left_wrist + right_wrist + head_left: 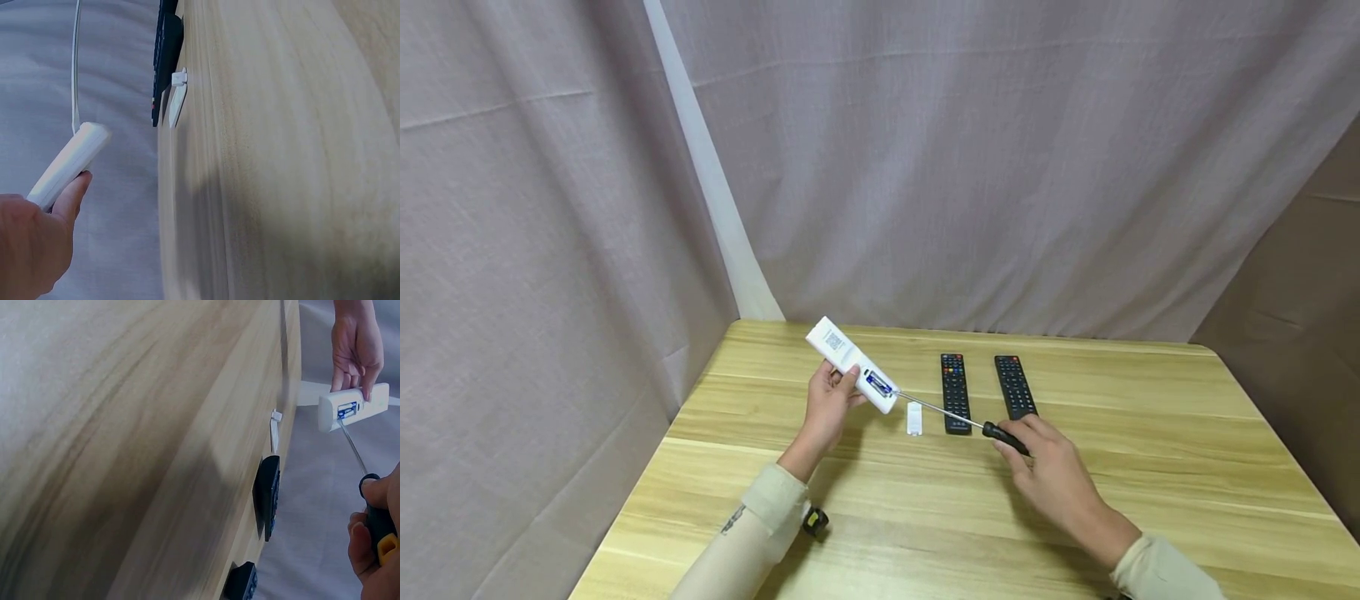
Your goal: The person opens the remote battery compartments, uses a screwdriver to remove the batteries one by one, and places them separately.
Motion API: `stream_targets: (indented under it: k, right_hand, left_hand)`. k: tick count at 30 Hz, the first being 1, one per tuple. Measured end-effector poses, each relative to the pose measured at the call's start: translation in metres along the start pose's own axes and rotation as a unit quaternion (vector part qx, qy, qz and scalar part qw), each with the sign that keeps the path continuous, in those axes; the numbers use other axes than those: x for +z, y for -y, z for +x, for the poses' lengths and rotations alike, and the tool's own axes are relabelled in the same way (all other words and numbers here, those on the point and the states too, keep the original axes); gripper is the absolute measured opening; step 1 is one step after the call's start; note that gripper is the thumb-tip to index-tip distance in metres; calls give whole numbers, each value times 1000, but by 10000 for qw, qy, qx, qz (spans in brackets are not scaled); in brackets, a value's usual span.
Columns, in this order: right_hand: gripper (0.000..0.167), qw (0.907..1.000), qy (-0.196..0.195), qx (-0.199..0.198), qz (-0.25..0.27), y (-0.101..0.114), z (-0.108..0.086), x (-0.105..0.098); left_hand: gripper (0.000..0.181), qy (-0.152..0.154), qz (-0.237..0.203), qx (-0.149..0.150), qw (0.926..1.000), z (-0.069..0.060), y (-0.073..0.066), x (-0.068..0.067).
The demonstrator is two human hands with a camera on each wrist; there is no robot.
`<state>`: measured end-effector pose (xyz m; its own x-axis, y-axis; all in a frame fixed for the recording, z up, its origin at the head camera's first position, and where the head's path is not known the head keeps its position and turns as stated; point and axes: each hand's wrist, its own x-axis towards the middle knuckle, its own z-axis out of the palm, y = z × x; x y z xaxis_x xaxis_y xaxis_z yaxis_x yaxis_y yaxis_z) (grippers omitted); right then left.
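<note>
A white remote [844, 352] is gripped by my left hand [827, 406] above the table, its back facing up and its battery compartment uncovered. Blue batteries [878, 383] lie in that compartment. My right hand [1056, 471] holds a screwdriver [1004, 437] by its black handle, which shows a yellow part in the right wrist view [387, 545]. The metal tip meets the near end of the compartment, at the batteries. In the left wrist view the remote [69, 164] is seen edge-on, with the left hand [37, 250] around it.
A small white cover [914, 418] lies on the wooden table [910, 517] beside a black remote [956, 396]. Another black remote [1015, 387] lies to the right, near my right hand. Grey curtains [962, 167] hang behind the table.
</note>
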<state>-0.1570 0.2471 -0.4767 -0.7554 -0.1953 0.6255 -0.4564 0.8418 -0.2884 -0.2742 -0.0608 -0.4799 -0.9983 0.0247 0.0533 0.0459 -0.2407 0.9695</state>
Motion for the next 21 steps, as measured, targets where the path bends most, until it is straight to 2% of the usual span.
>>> stream_targets:
  k: [5, 12, 17, 21]
  right_hand:
    - [27, 9987, -171, -453, -140, 4, 0, 0]
    - [23, 9998, 46, -204, -73, 11, -1, 4]
    - [24, 9998, 48, -160, -89, 14, -1, 9]
    - [23, 9997, 136, -166, -146, 18, 0, 14]
  left_hand:
    - [37, -57, -5, -11, 10000, 0, 2, 0]
    - [38, -194, -33, -83, 9998, 1, 4, -1]
    - [39, -261, -14, -87, 9996, 2, 6, -1]
    - [39, -332, 69, -207, 9992, 4, 7, -2]
